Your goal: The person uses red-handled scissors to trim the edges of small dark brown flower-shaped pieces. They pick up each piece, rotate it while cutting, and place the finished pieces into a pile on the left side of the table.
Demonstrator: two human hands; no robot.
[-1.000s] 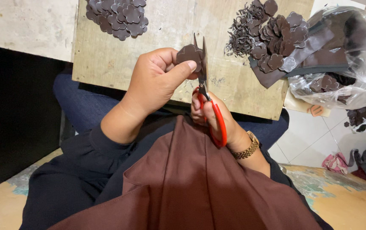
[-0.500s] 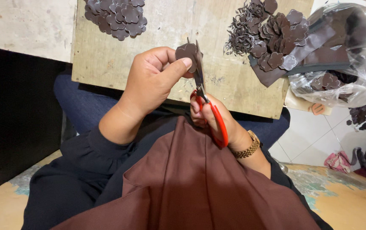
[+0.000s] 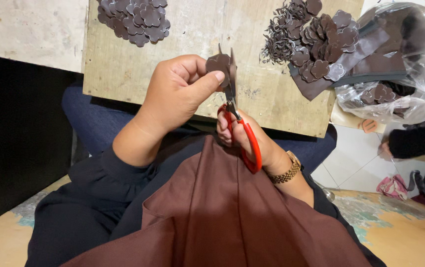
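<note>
Above board (image 3: 123, 74), cutout (image 3: 217, 64) in left grip (image 3: 178, 94)

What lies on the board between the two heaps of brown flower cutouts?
In the head view, only bare wooden board separates the left heap from the right heap.

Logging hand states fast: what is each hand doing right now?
Left hand: closed, pinching a small brown flower-shaped piece between thumb and fingers.
Right hand: closed through the red-handled scissors, blades at the piece.

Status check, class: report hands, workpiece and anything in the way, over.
Left hand pinching brown flower-shaped piece. Right hand gripping red-handled scissors, blades at the piece. Nothing blocking; cut pieces piled on wooden board.
</note>
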